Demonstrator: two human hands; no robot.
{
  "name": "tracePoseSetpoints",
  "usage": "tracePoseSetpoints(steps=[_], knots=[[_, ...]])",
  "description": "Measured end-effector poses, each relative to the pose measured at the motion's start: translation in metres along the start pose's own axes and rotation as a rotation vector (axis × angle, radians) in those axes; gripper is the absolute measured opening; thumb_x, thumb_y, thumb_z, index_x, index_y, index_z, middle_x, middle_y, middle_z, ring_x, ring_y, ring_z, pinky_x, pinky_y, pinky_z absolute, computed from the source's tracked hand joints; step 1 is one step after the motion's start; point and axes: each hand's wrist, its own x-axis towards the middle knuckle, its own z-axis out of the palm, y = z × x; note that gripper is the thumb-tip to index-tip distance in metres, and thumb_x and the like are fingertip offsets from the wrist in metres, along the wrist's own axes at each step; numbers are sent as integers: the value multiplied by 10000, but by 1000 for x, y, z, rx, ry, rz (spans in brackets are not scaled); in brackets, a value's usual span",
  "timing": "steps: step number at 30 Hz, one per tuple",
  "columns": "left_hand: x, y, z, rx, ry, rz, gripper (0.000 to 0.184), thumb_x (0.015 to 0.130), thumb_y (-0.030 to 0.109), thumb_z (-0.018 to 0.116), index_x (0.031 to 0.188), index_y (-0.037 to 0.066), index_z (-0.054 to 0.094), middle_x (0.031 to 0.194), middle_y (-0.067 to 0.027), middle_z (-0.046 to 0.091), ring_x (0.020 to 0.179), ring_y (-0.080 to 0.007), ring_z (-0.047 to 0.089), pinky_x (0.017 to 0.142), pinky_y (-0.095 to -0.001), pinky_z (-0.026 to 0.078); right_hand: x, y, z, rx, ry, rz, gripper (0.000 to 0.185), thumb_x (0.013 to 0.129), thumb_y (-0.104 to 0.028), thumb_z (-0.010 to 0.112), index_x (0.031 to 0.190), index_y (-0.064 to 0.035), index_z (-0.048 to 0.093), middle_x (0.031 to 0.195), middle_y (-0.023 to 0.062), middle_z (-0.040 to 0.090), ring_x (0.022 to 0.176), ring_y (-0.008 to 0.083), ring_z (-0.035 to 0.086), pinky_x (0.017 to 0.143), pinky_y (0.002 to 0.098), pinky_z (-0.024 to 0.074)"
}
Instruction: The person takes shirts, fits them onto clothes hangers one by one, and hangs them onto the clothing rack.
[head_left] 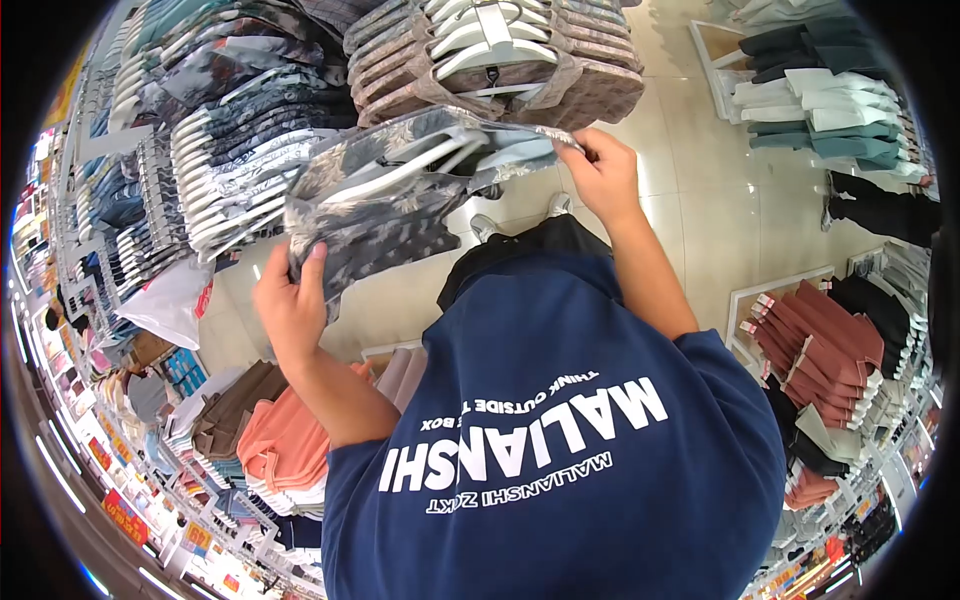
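A dark grey shirt (385, 225) with a pale leaf pattern is stretched between my two hands in front of me. White hangers (410, 172) show inside its open neck; how many garments are there I cannot tell. My left hand (292, 300) pinches the shirt's near left edge, thumb on top. At the other end my right hand (603, 172) grips the shoulder edge, with fingers closed on the cloth. Just beyond the shirt hang brownish patterned shirts (600, 85) on white hangers, several close together.
Patterned shirts (245, 150) hang packed on a rack to the left. A white plastic bag (172, 303) is below them. Coral garments (285, 435) hang at lower left, rust-red ones (820, 335) at right. At the right edge a person's dark-clothed leg (880, 205) stands on the tiled floor (690, 200).
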Motion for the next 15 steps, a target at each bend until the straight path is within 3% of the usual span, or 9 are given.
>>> tracePoseSetpoints(steps=[2, 4, 6, 7, 10, 12, 14, 15], knots=[[-1, 1, 5, 29, 13, 6, 158, 912, 106, 689, 1017, -8, 658, 694, -45, 559, 638, -77, 434, 565, -253, 368, -6, -6, -3, 97, -76, 42, 181, 834, -201, 754, 824, -29, 698, 700, 96, 597, 590, 228, 582, 562, 342, 463], [1, 1, 11, 28, 28, 70, 161, 906, 89, 684, 1022, -19, 652, 702, -45, 581, 638, -78, 442, 565, -255, 378, -15, -11, -3, 125, -355, -194, 190, 861, -207, 741, 831, -26, 693, 692, 82, 572, 597, 223, 563, 563, 344, 455], [6, 3, 20, -45, 41, 80, 158, 899, 58, 666, 1032, -26, 648, 719, -44, 603, 647, -82, 473, 582, -250, 402, -28, -14, 5, 108, -631, -284, 127, 865, -147, 739, 852, -27, 700, 700, 76, 581, 629, 224, 559, 585, 344, 442], [7, 2, 25, -146, 4, 106, 166, 895, 44, 658, 1044, -27, 648, 728, -44, 608, 652, -85, 485, 591, -248, 411, -30, -15, 7, 157, -786, -300, 169, 873, -203, 742, 905, -40, 711, 720, 75, 613, 659, 261, 596, 632, 353, 480], [10, 12, 31, -247, -79, 133, 199, 882, 15, 646, 1078, -17, 653, 755, -51, 623, 662, -96, 518, 607, -248, 430, -21, -14, -13, -135, -1196, 140, 229, 821, -202, 767, 971, -38, 712, 974, 94, 685, 898, 248, 668, 805, 335, 530], [13, 16, 32, -222, -183, 249, 225, 868, 14, 657, 1091, -12, 654, 745, -63, 614, 642, -117, 523, 600, -257, 433, -14, 11, -26, -15, -641, -106, 267, 782, -175, 752, 1021, -65, 706, 967, 114, 680, 873, 282, 654, 798, 375, 517], [16, 14, 38, -200, -159, 293, 232, 850, 8, 649, 1082, -13, 656, 730, -72, 602, 618, -149, 528, 593, -271, 439, 5, 5, -43, -118, -23, -350, 272, 742, -130, 742, 1007, -74, 713, 930, 109, 699, 830, 262, 668, 785, 369, 522], [19, 24, 40, -218, -208, 313, 237, 843, 8, 642, 1079, -15, 658, 724, -78, 599, 611, -160, 529, 592, -277, 441, 19, -8, -49, -119, -21, -347, 272, 742, -130, 742, 1007, -74, 713, 930, 109, 699, 830, 262, 668, 785, 369, 522]])
